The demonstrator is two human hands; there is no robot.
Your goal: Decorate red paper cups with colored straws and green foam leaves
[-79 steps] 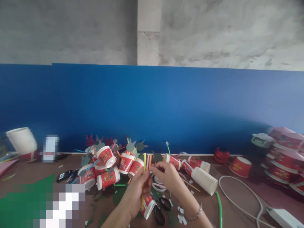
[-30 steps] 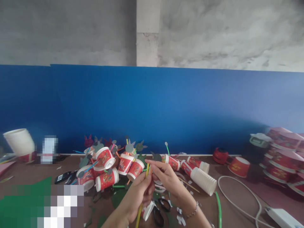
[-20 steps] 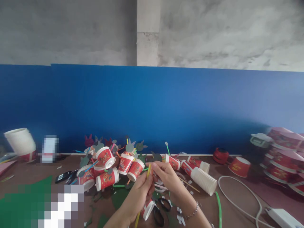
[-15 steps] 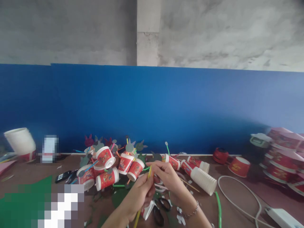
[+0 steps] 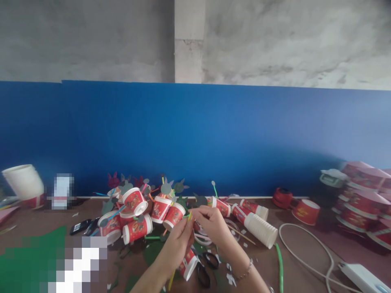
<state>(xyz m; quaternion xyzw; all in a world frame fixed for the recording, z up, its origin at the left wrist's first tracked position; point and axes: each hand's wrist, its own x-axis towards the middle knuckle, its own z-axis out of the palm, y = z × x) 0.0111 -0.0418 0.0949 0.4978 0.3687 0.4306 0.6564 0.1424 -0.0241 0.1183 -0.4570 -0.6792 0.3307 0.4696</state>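
My left hand (image 5: 178, 242) is closed round a thin yellow strip (image 5: 172, 280), whose lower end comes out below it and whose tip shows between my fingers. Against that tip, my right hand (image 5: 210, 224) is pinched, its fingertips touching those of my left. A red paper cup (image 5: 188, 264) with a white rim tilts just below my hands; whether my fingers hold it is hidden. Black-handled scissors (image 5: 210, 260) lie beside it. Behind and left of my hands are several red cups (image 5: 137, 229) with straws and grey cut-out shapes.
Stacked white cups (image 5: 261, 230) lie right of my hands, near a green tube (image 5: 280, 264) and a white cable (image 5: 324, 248). A power strip (image 5: 363, 276) is at the lower right. Green sheet material (image 5: 33, 252) lies left. A blue panel (image 5: 195, 134) stands behind.
My hands have shifted slightly left with the yellow strip, less of which shows at the fingertips. More of the tilted cup below them is visible. The whole view has moved a little.
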